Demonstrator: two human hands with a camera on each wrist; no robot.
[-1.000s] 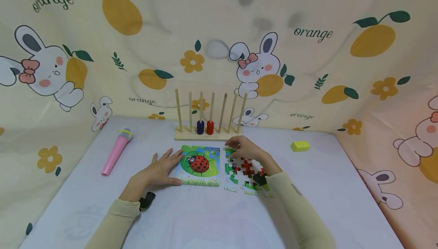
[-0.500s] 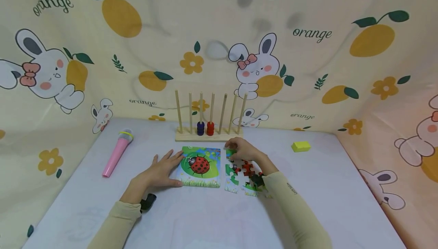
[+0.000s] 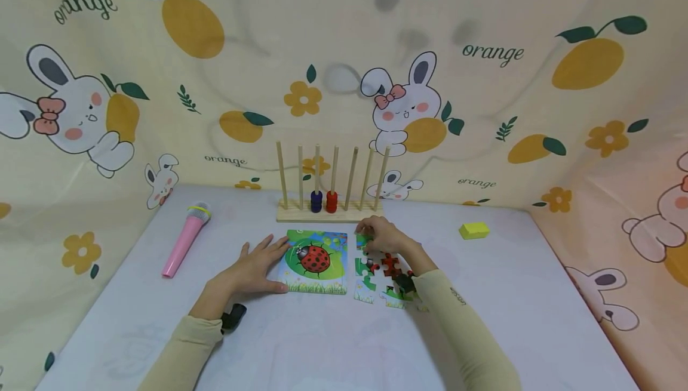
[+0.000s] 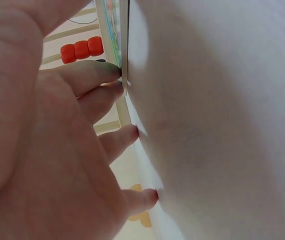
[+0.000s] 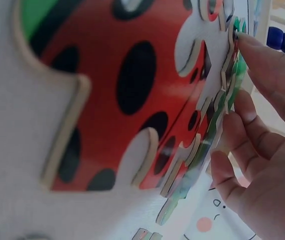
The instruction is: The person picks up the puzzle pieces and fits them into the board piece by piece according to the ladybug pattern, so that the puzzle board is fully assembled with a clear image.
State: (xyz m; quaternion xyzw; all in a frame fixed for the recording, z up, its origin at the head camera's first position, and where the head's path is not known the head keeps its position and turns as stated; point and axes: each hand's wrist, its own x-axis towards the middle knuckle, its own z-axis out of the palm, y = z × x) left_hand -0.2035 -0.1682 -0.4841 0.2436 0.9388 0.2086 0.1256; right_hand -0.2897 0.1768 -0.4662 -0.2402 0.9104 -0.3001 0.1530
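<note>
"orange" on the printed backdrop (image 3: 344, 27)

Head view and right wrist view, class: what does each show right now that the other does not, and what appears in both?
Only the head view shows the left hand, the pink microphone and the yellow block. Only the right wrist view shows the palm side of the right hand and clear pale side edges on the puzzle pieces. Both show that hand at the pieces, and blue beads.

A person's right sleeve (image 3: 463, 331) has edged slightly leftward within the past second, the black wrist camera (image 3: 404, 283) shifting with it beside scattered ladybug puzzle pieces (image 3: 390, 266); the head view has also tilted slightly.
</note>
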